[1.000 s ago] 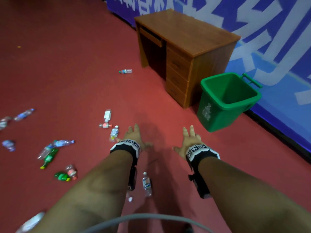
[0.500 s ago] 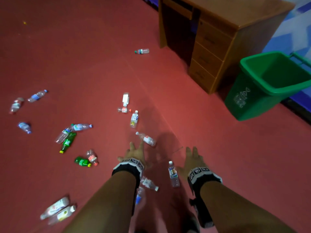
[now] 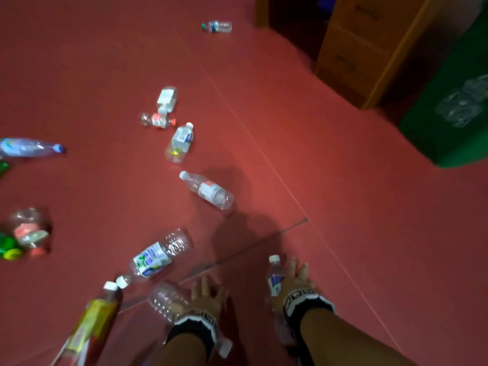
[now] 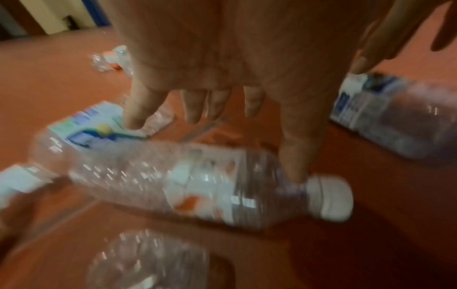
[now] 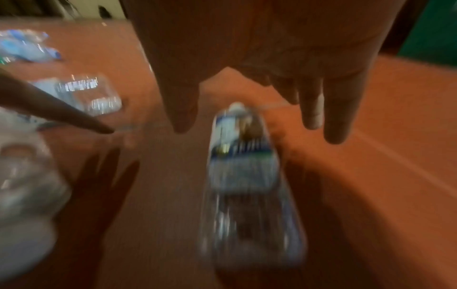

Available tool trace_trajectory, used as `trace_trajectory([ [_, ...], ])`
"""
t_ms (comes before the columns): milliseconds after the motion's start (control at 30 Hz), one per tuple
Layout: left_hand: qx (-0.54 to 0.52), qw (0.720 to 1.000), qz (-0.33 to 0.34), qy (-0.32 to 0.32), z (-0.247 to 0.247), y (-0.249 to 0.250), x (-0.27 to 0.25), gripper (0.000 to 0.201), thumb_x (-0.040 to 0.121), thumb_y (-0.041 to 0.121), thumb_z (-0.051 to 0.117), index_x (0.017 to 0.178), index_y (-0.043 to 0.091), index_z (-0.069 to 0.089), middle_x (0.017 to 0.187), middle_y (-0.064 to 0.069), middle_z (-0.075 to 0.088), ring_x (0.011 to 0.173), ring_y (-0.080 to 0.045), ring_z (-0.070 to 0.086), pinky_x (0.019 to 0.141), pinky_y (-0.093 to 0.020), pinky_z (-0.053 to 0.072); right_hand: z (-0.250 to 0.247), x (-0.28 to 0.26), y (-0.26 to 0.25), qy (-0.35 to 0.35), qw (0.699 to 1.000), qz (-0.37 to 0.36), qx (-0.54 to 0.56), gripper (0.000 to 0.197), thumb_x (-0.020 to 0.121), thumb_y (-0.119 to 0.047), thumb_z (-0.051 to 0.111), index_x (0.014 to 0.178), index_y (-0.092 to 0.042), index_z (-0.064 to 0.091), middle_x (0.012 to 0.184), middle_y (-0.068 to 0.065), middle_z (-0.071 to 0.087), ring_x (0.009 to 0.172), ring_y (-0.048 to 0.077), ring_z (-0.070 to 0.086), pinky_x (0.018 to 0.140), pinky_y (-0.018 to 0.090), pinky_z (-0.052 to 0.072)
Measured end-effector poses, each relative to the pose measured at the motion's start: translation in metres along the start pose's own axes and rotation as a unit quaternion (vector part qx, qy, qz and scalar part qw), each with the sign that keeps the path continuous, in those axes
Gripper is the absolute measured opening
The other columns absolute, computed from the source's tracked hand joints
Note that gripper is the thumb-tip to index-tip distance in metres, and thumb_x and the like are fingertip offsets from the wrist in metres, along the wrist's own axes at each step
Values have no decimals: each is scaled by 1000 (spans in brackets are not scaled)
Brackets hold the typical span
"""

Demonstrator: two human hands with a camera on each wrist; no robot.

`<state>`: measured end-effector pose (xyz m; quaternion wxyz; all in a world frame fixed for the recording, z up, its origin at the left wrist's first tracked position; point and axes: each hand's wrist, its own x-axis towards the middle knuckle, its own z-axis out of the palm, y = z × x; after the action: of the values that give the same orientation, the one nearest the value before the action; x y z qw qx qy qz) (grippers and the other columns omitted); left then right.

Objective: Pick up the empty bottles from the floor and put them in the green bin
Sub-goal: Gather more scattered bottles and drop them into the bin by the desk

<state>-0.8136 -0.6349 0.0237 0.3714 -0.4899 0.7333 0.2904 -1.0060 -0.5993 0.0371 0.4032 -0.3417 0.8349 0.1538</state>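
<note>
Several empty plastic bottles lie on the red floor. My left hand [image 3: 208, 293] is spread open, palm down, over a clear bottle [image 3: 169, 302] with a white cap [image 4: 329, 197]. Its thumb [image 4: 299, 162] lies over the bottle's neck, but blur hides any contact. My right hand [image 3: 297, 277] is open over a blue-labelled bottle [image 3: 274, 278], which lies lengthwise under the palm [image 5: 242, 176] with the fingers [image 5: 313, 115] straight above it. The green bin [image 3: 454, 114] stands at the right edge, partly cut off.
A wooden desk with drawers [image 3: 353, 54] stands beside the bin. Other bottles lie close by: a green-blue labelled one [image 3: 155, 257], a yellow one [image 3: 92, 326], a red-white labelled one [image 3: 208, 192]. More are scattered to the left and farther off.
The head view has dropped close to the floor and both hands have come down over the two nearest bottles. The bin has slid to the right edge of view.
</note>
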Motion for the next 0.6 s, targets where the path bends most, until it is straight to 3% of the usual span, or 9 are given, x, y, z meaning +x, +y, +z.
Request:
trace_trajectory([
  [100, 47, 999, -2, -7, 39, 1, 32, 66, 98, 41, 42, 153, 38, 5, 163, -7, -10, 149, -32, -7, 102, -78, -3, 39, 35, 1, 4, 999, 0, 33, 133, 77, -46, 78, 146, -23, -33, 158, 19, 8, 138, 35, 36, 111, 47, 35],
  [167, 59, 998, -3, -11, 44, 5, 29, 64, 93, 48, 49, 150, 36, 24, 162, -8, 8, 148, -30, 4, 100, -80, -1, 49, 36, 4, 17, 999, -6, 34, 128, 79, -42, 76, 147, -24, -31, 147, 15, 28, 127, 32, 48, 105, 45, 41],
  [233, 54, 998, 18, 29, 30, 5, 22, 61, 86, 58, 54, 142, 36, 43, 154, -3, 30, 145, -29, 18, 105, -75, 12, 38, 30, 3, 23, 999, -18, 26, 125, 81, -41, 74, 148, -27, -30, 147, 13, 28, 129, 33, 46, 105, 44, 41],
  [267, 47, 997, 21, 56, 16, 4, 17, 62, 84, 63, 53, 140, 36, 45, 152, -1, 35, 143, -29, 24, 108, -68, 18, 27, 24, 4, 18, 999, -27, 28, 124, 82, -39, 74, 148, -29, -30, 151, 13, 24, 132, 34, 43, 107, 45, 40],
  [333, 6, 995, -5, 99, -24, 6, 0, 66, 83, 64, 51, 142, 37, 41, 153, 1, 33, 142, -27, 26, 110, -65, 22, -6, 2, 0, 16, 998, -46, 35, 122, 84, -36, 73, 145, -32, -33, 156, 13, 19, 137, 36, 37, 109, 49, 37],
  [400, -24, 993, -32, 113, -74, 18, -32, 63, 84, 54, 60, 142, 40, 39, 153, 5, 30, 144, -26, 21, 105, -74, 19, -51, -35, -1, 39, 995, -73, 51, 123, 83, -29, 73, 145, -33, -34, 151, 12, 27, 132, 35, 42, 106, 49, 41],
  [500, -9, 994, -21, 104, -159, 38, -107, 61, 87, 39, 66, 143, 37, 42, 152, 1, 34, 143, -28, 24, 104, -72, 20, -134, -112, 1, 87, 989, -96, 67, 126, 79, -26, 76, 145, -35, -31, 138, 9, 40, 118, 31, 51, 97, 47, 48],
  [600, -9, 990, 1, 144, -250, 58, -203, 62, 88, 27, 68, 143, 36, 42, 145, 0, 42, 139, -26, 31, 106, -68, 25, -233, -208, 5, 104, 988, -93, 67, 123, 80, -28, 72, 146, -34, -33, 150, 10, 29, 125, 33, 49, 100, 46, 47],
])
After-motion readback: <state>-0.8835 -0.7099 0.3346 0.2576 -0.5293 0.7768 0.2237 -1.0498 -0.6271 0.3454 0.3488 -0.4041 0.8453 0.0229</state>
